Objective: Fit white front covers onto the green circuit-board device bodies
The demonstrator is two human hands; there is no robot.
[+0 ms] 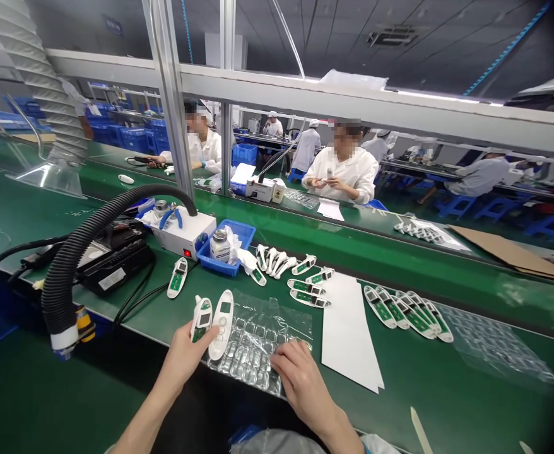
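Note:
My left hand (188,354) is closed on a white housing with a green circuit board (202,320), tilted upright. Against its thumb stands a white cover (221,325) with a small dark window and rounded button openings. To the right, my right hand (300,378) rests its curled fingers at the edge of a clear plastic blister sheet (248,353); whether they pinch anything is too small to tell. Another board-filled housing (177,277) lies on the green bench beyond my left hand.
A blue tray (228,249) with a jar, a white box (185,233) and a black hose (64,277) stand at the left. White paper (350,328) and rows of housings (407,312) lie right. People sit across the bench.

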